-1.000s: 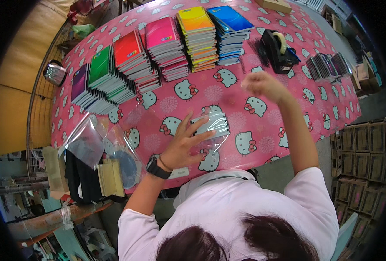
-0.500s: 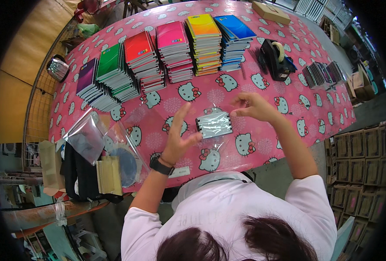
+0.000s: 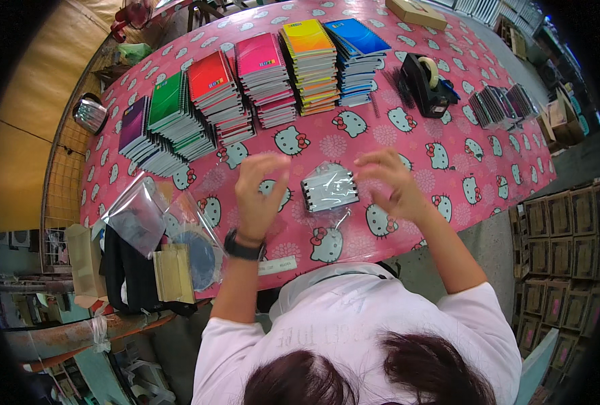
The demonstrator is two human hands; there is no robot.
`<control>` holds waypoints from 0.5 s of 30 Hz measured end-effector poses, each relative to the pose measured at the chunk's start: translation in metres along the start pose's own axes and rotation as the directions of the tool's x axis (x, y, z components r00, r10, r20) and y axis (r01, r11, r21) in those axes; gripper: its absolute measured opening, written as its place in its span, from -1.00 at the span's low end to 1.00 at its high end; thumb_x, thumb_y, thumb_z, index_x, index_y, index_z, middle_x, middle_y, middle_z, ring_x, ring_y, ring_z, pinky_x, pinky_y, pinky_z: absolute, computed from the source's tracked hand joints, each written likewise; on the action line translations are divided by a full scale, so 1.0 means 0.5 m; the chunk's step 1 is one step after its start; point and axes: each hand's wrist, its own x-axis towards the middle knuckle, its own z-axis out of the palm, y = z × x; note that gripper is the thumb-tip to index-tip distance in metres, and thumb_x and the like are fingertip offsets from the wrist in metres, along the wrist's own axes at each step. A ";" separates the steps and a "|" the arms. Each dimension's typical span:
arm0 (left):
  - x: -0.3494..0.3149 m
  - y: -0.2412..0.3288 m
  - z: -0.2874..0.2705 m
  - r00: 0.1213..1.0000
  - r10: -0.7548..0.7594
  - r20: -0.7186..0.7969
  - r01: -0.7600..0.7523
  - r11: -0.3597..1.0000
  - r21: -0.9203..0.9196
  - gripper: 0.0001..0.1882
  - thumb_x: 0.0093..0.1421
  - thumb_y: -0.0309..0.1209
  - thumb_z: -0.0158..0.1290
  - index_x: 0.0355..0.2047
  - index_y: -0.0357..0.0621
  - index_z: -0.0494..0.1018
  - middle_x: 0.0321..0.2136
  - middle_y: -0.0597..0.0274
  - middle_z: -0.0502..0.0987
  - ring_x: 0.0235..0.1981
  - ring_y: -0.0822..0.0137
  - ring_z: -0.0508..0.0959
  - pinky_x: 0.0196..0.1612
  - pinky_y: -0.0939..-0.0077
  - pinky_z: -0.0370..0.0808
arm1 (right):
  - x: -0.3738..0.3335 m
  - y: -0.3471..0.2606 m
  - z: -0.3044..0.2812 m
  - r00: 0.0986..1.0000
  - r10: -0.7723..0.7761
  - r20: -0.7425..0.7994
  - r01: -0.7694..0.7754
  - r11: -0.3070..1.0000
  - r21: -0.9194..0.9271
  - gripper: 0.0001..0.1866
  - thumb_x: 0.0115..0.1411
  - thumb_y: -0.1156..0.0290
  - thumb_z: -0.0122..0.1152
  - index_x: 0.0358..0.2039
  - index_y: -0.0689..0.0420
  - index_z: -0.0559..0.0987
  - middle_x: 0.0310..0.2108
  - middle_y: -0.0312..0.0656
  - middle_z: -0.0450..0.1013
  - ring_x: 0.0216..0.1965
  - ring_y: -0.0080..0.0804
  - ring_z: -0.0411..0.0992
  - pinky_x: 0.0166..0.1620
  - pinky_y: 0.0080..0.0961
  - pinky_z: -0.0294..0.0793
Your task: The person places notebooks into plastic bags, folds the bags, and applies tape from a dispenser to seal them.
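On the head view, poised empty: spread wide with the left hand (image 3: 255, 197), loosely parted with the right hand (image 3: 401, 189). Got the white spiral-bound pack (image 3: 330, 192) between them, already in clear film (image 3: 341, 217); sealed or not, can't tell. Beyond, see notebook stacks (image 3: 258, 58), apparently not yet wrapped.

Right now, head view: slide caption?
Open left hand and right hand flank a white rectangular pack in clear plastic on a pink cat-print tablecloth, before six coloured spiral-bound notebook stacks.
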 end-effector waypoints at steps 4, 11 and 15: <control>-0.074 0.046 0.012 0.971 0.070 0.227 -0.135 0.949 0.285 -0.64 -0.19 -0.50 0.22 -0.29 -0.05 0.51 -0.30 0.21 0.46 -0.18 0.17 0.40 -0.03 0.32 0.30 | -0.058 -0.009 0.067 0.996 -0.072 0.048 0.081 0.967 -0.241 -0.80 -0.10 0.50 0.25 -0.37 0.09 0.57 -0.11 -0.25 0.39 -0.12 -0.20 0.31 -0.06 -0.27 0.26; -0.084 0.021 0.069 0.976 0.069 0.208 -0.110 0.975 0.194 -0.72 -0.14 -0.43 0.25 -0.33 -0.03 0.53 -0.38 0.29 0.43 -0.28 0.22 0.37 -0.16 0.31 0.26 | -0.034 0.037 0.071 0.949 0.267 0.168 -0.310 0.890 0.333 -0.76 -0.04 0.39 0.32 -0.32 0.15 0.57 -0.19 -0.19 0.40 -0.20 -0.31 0.32 -0.14 -0.42 0.29; -0.082 0.015 0.073 0.985 -0.095 0.144 0.074 0.987 0.145 -0.66 -0.11 -0.39 0.26 -0.25 -0.08 0.52 -0.39 0.26 0.43 -0.28 0.22 0.37 -0.17 0.34 0.29 | -0.019 0.014 0.057 0.972 0.191 0.138 -0.225 0.929 0.294 -0.57 -0.12 0.26 0.41 -0.23 0.18 0.54 -0.22 -0.19 0.39 -0.19 -0.33 0.31 -0.09 -0.42 0.28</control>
